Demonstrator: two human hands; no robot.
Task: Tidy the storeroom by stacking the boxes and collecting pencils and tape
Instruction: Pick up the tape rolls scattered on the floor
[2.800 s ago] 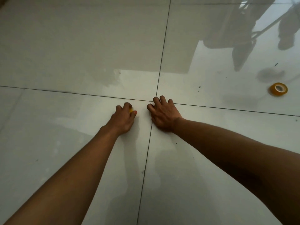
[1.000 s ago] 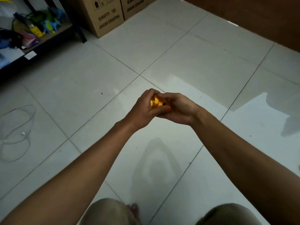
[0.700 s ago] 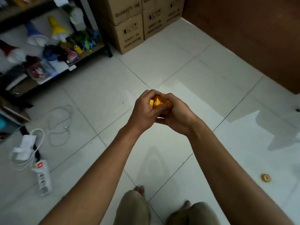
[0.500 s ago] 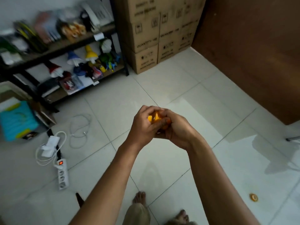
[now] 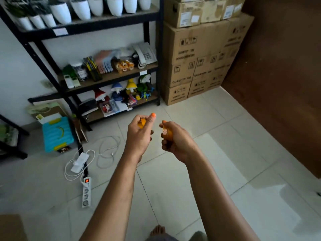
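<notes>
L hand fingers curled round one tape roll; R hand grips another roll. Hands apart, mid-air. Tape pile on shelf lies ahead-left; L hand nearer.

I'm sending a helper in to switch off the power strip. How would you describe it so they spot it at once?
Start at the black metal shelf against the white wall and look down to the tiled floor in front of it. The power strip is a long white bar with a row of round sockets. Unlike the white adapter and looped cables beside it, it has a glowing red switch at one end.
</notes>
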